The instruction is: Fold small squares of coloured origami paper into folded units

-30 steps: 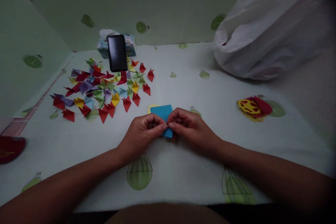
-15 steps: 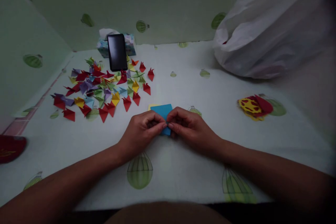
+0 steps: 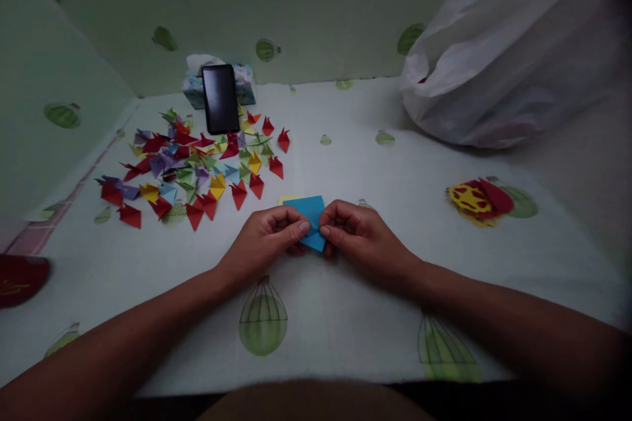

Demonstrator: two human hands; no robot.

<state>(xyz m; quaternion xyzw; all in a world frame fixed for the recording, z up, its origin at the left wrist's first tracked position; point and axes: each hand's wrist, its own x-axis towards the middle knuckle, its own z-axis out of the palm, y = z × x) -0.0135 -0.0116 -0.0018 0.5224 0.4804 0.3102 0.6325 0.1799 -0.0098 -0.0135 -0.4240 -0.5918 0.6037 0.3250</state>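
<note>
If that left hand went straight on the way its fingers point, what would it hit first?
The left hand, pinching the blue paper, points toward the right hand, which holds the paper's other side. It would likely meet that hand's fingertips first; they already look nearly touching.

Both hands meet at the middle of the table [image 3: 345, 342]: the left hand [image 3: 264, 242] and right hand [image 3: 363, 237] pinch a blue paper square [image 3: 310, 214] between thumbs and fingertips. A heap of folded paper pieces [image 3: 197, 168] lies to the left, a black phone [image 3: 220, 99] behind it, a white plastic bag [image 3: 508, 52] far right.
</note>
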